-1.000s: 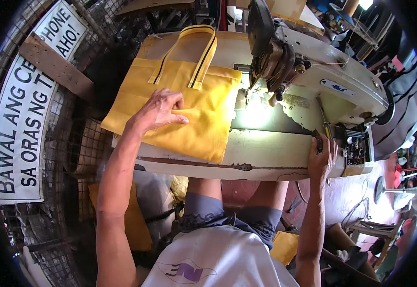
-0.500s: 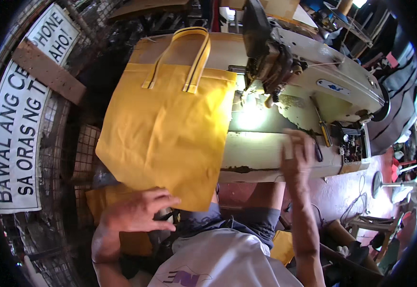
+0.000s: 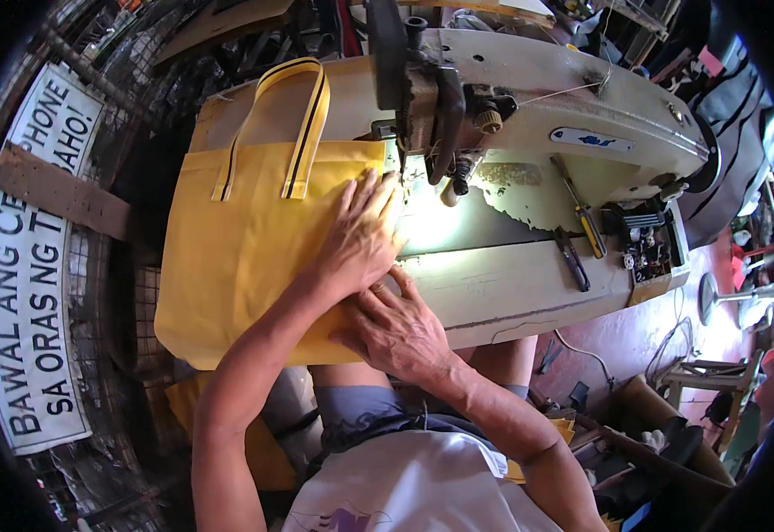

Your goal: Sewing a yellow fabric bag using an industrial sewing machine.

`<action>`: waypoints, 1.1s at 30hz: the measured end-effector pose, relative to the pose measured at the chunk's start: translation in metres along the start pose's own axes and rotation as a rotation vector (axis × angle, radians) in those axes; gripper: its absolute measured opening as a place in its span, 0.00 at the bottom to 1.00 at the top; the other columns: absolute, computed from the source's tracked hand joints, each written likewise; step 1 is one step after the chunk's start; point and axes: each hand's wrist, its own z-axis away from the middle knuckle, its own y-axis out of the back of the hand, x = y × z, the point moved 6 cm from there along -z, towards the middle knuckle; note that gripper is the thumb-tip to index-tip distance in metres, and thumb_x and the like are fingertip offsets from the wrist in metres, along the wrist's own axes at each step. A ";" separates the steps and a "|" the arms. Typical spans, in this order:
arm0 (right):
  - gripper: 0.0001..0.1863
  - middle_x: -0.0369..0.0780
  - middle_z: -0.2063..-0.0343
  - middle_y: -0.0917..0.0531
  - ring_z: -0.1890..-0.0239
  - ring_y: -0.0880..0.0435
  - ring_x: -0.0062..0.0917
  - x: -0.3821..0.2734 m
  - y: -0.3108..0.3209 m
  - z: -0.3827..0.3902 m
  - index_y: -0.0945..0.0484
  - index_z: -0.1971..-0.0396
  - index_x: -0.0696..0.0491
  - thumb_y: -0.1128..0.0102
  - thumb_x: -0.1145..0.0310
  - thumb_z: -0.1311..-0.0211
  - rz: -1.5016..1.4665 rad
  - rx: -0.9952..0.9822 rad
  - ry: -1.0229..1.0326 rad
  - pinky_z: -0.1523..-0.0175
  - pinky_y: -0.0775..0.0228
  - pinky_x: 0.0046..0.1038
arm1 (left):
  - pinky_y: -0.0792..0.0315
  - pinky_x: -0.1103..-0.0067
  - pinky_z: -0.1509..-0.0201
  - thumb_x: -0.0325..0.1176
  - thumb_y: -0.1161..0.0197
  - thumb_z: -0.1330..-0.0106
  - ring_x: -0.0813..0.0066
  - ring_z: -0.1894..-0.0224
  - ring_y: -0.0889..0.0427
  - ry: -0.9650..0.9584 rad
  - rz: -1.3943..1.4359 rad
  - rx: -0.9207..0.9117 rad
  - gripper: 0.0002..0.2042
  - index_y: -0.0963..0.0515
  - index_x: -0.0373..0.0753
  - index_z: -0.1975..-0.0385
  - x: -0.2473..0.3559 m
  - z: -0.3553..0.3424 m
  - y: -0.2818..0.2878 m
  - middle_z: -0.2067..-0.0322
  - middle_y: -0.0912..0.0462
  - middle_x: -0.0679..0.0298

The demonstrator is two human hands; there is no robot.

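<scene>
A yellow tote bag [image 3: 227,248] with striped handles [image 3: 316,124] lies on the sewing machine's table, its right edge beside the needle area. My left hand [image 3: 360,235] rests on the bag near that edge, fingers extended toward the lit needle plate. Just below it, my right hand [image 3: 396,332] presses on the bag's lower right part with fingers spread and slightly bent. The sewing machine [image 3: 511,106] stands at the upper middle and right, with threads running over its head. A screwdriver [image 3: 591,230] and a dark hand tool [image 3: 573,262] lie on the bed to the right.
A tray of small metal parts [image 3: 648,257] sits at the table's right end. A wire-mesh wall with a white sign [image 3: 23,310] and a wooden board [image 3: 67,191] is on the left. Yellow pieces [image 3: 227,426] lie below the table; a stool [image 3: 706,381] stands at lower right.
My right hand has left the tool at the right and moved left onto the bag. My left hand dropped to the bag's lower edge, then moved up near the needle. The view has shifted.
</scene>
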 end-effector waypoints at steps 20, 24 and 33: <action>0.21 0.45 0.45 0.21 0.37 0.26 0.38 0.009 0.021 0.006 0.18 0.56 0.57 0.31 0.57 0.43 -0.051 0.173 -0.026 0.31 0.40 0.44 | 0.64 0.53 0.21 0.38 0.54 0.26 0.49 0.22 0.56 0.070 0.083 0.017 0.29 0.45 0.36 0.27 -0.064 -0.042 0.006 0.25 0.51 0.51; 0.17 0.45 0.48 0.20 0.38 0.25 0.38 0.026 0.042 0.019 0.20 0.56 0.57 0.34 0.64 0.41 -0.030 0.192 -0.065 0.32 0.39 0.43 | 0.60 0.56 0.21 0.36 0.51 0.26 0.51 0.22 0.54 0.281 0.141 0.226 0.29 0.45 0.40 0.26 -0.131 0.015 0.045 0.25 0.49 0.52; 0.13 0.46 0.57 0.19 0.46 0.21 0.41 0.043 0.079 0.054 0.19 0.63 0.56 0.30 0.65 0.45 0.064 0.174 -0.173 0.40 0.33 0.44 | 0.62 0.55 0.21 0.47 0.51 0.24 0.48 0.22 0.56 0.474 -0.067 -0.064 0.31 0.44 0.38 0.27 -0.120 0.160 0.035 0.25 0.49 0.53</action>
